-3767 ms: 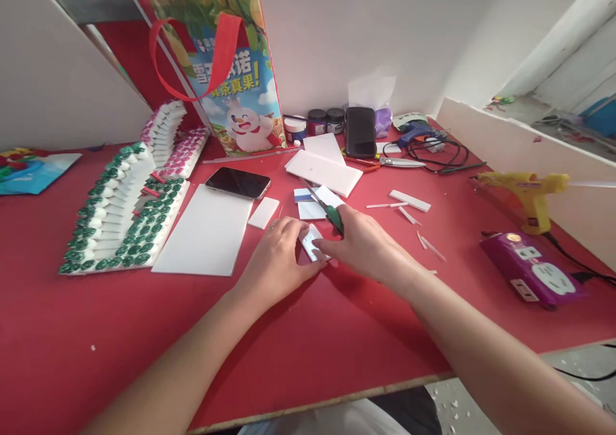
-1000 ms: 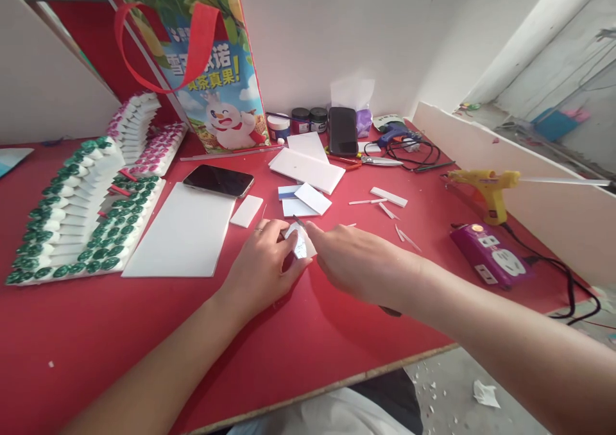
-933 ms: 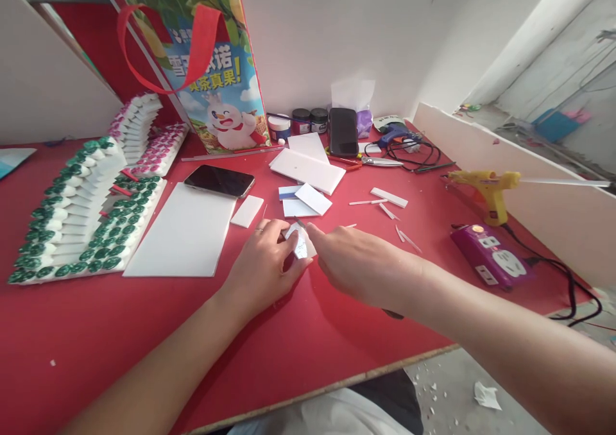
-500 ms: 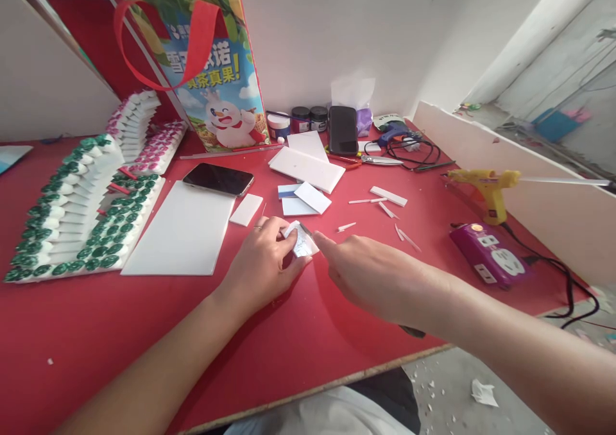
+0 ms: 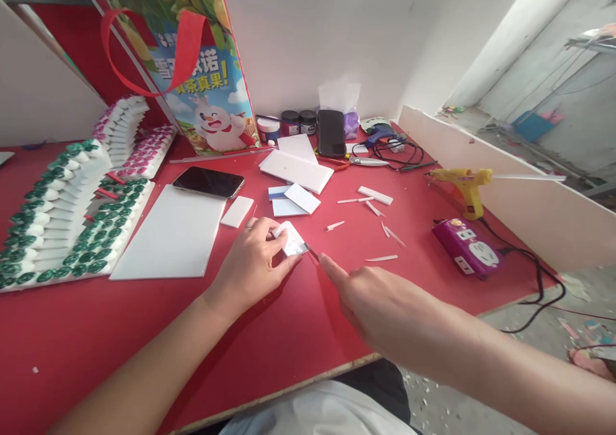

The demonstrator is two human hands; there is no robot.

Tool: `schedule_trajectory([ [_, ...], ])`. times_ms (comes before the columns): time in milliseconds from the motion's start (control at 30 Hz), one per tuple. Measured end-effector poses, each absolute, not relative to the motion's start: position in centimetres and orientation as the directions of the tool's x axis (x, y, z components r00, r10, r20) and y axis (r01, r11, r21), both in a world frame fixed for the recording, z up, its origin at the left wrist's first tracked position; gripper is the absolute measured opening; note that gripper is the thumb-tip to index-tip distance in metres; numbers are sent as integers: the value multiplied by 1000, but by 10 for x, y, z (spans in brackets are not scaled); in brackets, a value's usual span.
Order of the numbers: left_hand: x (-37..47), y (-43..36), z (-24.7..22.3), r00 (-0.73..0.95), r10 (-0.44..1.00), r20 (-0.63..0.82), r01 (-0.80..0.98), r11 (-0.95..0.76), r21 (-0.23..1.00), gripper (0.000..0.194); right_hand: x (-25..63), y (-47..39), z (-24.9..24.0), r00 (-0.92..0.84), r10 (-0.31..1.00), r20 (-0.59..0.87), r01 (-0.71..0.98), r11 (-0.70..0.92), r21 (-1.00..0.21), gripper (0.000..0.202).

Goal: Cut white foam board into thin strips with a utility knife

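Observation:
My left hand [image 5: 255, 249] presses a small white foam board piece [image 5: 294, 240] against the red table, thumb at its near edge and fingers along its left side. Faint blue marks show on the piece's top. In my right hand [image 5: 380, 300] is a craft knife [image 5: 312, 252], index finger stretched along it; its tip touches the right corner of the piece, and its handle is hidden by the hand. A thin white offcut [image 5: 382, 258] lies just beyond the right hand.
Several white strips [image 5: 375, 195] and foam pieces [image 5: 302, 197] lie ahead. At right are a yellow glue gun [image 5: 464, 185] and a purple power socket [image 5: 466, 247]. A phone [image 5: 208, 182], a white board [image 5: 166, 236] and green-dotted models [image 5: 103, 242] are left; a bag [image 5: 212, 101] stands behind.
The knife has moved toward me and right, from the piece's upper right edge to its right corner. A thin offcut now lies on the table to the right. The view has shifted slightly.

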State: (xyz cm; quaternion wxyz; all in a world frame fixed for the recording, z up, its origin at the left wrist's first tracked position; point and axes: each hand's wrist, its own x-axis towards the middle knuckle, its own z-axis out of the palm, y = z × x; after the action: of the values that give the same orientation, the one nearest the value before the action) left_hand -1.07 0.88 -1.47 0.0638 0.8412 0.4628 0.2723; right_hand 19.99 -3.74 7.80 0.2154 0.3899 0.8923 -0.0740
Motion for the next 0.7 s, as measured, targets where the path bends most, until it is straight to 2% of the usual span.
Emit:
schedule_trajectory([
  [133,-11,8,-14,423,812,403,745,-564,355,24,200,-46,78,-564,680,-468,771,636,-5,95],
  [333,-12,8,-15,426,811,402,744,-566,355,24,204,-55,71,-526,723,-449,826,560,-65,97],
  [467,-12,8,-15,429,811,398,745,-567,352,26,206,-57,66,-474,734,-487,869,479,-125,98],
  [567,-11,7,-12,437,801,408,737,-579,348,27,210,-56,67,-442,749,-494,896,399,-197,90],
  [700,-12,8,-10,410,802,434,722,-576,383,27,228,-55,72,-405,794,-453,901,264,-344,64],
])
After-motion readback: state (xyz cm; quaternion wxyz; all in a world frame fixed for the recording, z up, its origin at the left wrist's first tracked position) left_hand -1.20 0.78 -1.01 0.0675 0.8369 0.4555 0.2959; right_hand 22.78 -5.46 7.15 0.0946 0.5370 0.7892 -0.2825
